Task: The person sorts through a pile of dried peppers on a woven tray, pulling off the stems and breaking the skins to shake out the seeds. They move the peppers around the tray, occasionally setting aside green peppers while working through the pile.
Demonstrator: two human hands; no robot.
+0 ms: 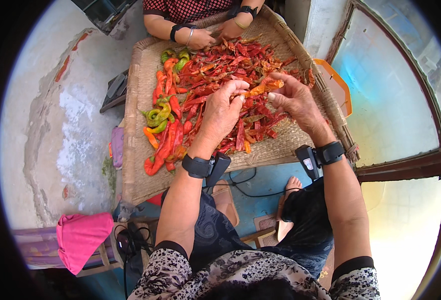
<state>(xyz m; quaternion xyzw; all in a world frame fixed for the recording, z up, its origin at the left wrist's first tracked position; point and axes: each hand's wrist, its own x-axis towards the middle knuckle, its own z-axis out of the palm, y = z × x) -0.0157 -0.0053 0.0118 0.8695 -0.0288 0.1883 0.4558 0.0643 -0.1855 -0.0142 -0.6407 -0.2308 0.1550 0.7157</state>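
Note:
An orange-yellow dried chili pepper (263, 89) is held up between my two hands, above a pile of dried chilies. My left hand (220, 111) pinches its left end between thumb and fingers. Around its right end curl the thumb and fingers of my right hand (300, 103). Under both hands, wrinkled dried red chilies (220, 67) spread over a large woven tray (145, 95). Fresh red peppers (168, 142) lie in a strip to the left of the pile, with a few green-yellow peppers (158, 117) among them.
Across the tray, another person's hands (198, 37) are at the pile's far edge. A frosted window (385, 95) and an orange-rimmed object (338, 85) stand right. A peeling wall (75, 115) and pink cloth (83, 237) are left. Black cables (243, 185) cross below the tray.

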